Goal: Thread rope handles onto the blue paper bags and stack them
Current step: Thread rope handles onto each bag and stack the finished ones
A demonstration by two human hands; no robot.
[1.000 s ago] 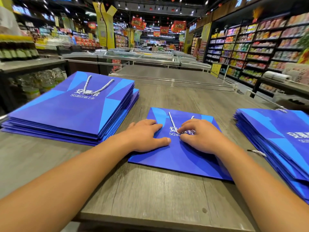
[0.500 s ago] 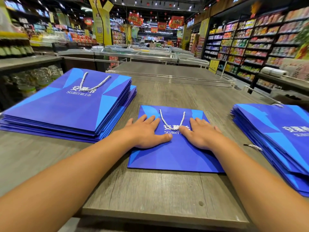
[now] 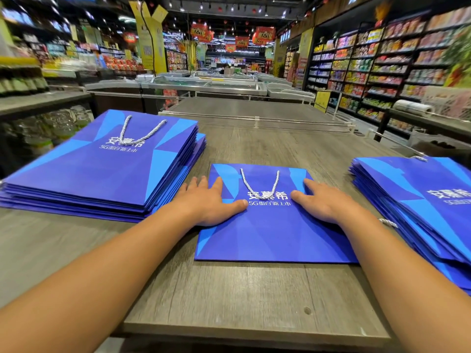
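With its white twisted rope handle [image 3: 260, 186] laid inward, the flat blue paper bag [image 3: 270, 233] lies mid grey wood counter [image 3: 242, 296]. Left hand [image 3: 211, 202] and right hand [image 3: 323, 202] press it, fingers spread, gripping nothing; likely flattening before stacking. Finished stack [image 3: 102, 169] sits left, another pile [image 3: 418, 207] right.

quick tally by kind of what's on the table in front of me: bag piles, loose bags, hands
Stacks of blue bags: 2, left stack and right stack
Single blue bag: 1
Hands on it: 2, left hand and right hand
Total: 5
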